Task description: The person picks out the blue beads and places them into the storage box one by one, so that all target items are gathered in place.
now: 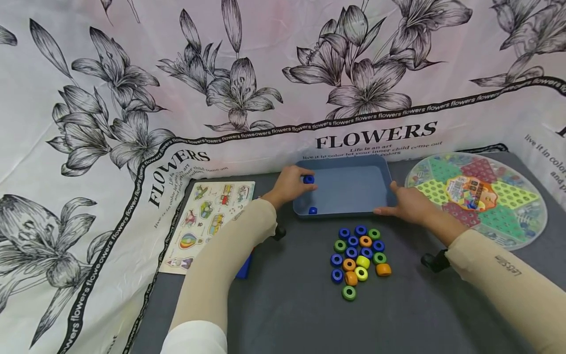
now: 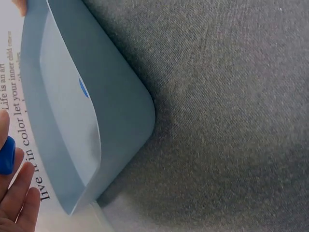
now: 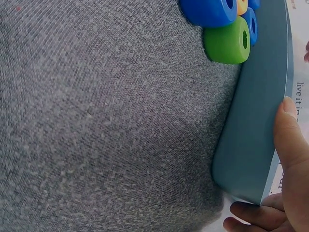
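Beige fabric sleeves [image 1: 504, 282] lie nearest the camera, reaching in from 7 and 4 o'clock over a dark grey fabric table cover [image 1: 292, 305]. Beyond them, toward 12 o'clock, sits a shallow blue-grey rectangular tray with rounded corners [image 1: 353, 184]. My left hand [image 1: 287, 185] is at the tray's 9 o'clock end, pinching 1 glossy blue barrel-shaped bead [image 1: 308, 180] between thumb and fingers (how high I hold it, I cannot tell). Another blue bead [image 1: 312, 210] lies inside the tray at 8 o'clock, partly hidden by the near wall. My right hand [image 1: 409, 202] grasps the tray's 4 o'clock corner, thumb on the near rim and fingers round the side.

Near the tray's 6 o'clock side, 18 loose barrel-shaped beads [image 1: 363, 261] lie in a huddle: 8 blue, 4 green, 4 orange and 2 yellow, several touching. A green bead [image 1: 349, 298] marks the huddle's 6 o'clock end.

At 3 o'clock from the tray lies a round game board with red, green and yellow dotted patches [image 1: 519, 196]; at 8 o'clock, a pale picture board [image 1: 194, 206], partly covered by my left arm. White cloth printed with black lilies [image 1: 265, 59] rises at 12 o'clock.
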Available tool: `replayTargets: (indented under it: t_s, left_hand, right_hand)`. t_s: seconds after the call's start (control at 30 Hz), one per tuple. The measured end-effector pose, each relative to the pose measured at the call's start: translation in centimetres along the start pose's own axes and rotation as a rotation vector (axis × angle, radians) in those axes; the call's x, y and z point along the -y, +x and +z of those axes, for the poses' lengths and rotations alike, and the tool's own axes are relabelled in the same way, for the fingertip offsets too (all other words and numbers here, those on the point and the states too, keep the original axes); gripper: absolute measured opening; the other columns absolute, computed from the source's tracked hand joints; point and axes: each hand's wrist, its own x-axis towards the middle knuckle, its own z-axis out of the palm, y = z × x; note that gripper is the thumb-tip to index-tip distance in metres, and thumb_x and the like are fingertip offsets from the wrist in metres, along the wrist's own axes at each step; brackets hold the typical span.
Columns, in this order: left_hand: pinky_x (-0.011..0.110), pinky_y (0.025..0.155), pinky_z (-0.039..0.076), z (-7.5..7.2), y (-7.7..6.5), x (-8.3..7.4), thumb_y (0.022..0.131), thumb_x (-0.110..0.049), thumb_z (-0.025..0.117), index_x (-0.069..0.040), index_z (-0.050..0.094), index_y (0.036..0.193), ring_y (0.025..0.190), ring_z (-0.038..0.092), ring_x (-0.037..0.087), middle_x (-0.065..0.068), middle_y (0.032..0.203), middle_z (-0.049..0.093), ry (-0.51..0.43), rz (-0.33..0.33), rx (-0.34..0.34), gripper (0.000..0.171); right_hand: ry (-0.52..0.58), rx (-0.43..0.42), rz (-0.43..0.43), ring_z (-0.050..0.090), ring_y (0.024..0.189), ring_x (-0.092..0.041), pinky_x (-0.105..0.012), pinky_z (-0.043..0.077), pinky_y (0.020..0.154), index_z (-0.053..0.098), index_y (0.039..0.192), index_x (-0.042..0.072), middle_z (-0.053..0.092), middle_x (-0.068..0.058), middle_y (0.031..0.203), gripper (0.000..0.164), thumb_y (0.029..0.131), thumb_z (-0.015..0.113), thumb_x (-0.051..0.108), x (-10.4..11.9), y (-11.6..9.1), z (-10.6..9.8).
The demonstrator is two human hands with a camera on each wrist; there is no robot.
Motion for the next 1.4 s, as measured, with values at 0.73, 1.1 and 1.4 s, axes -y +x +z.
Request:
replayTargets:
  t_s: [0.73, 1.1, 1.4]
  left_hand:
    - [0.026, 0.08, 0.05, 2.9, -6.2, -4.6, 0.088, -0.025, 0.064, -0.013, 0.069, 0.104, 0.09, 0.063, 0.011, 0.0, 0.101, 0.068, 0.289, 0.709, 0.196, 0.021]
    - [0.025, 0.081, 0.046, 6.2, -9.8, -5.5, 0.097, -0.021, 0.049, -0.029, 0.064, 0.118, 0.103, 0.053, 0.008, -0.005, 0.116, 0.057, 0.526, 0.923, 0.451, 0.027]
    - [0.021, 0.078, 0.045, 6.7, -9.8, -5.3, 0.093, -0.026, 0.057, -0.023, 0.063, 0.117, 0.087, 0.052, 0.006, -0.002, 0.109, 0.052, 0.45, 0.895, 0.419, 0.025]
  right_hand:
    - [0.016, -0.002, -0.012, 0.051, 0.109, -0.05, -0.054, 0.045, 0.09, 0.015, 0.141, -0.016, 0.033, -0.041, 0.134, 0.115, 0.076, 0.055, 0.07, 0.3, 0.1, 0.4]
    - [0.033, -0.001, 0.014, 0.05, 0.11, -0.05, -0.055, 0.044, 0.09, 0.012, 0.142, -0.014, 0.034, -0.041, 0.133, 0.118, 0.075, 0.052, 0.074, 0.0, -0.2, 0.3]
    - [0.054, -0.021, 0.019, 0.05, 0.11, -0.05, -0.055, 0.045, 0.088, 0.012, 0.143, -0.013, 0.035, -0.042, 0.132, 0.119, 0.074, 0.052, 0.075, -0.2, -0.2, 0.4]
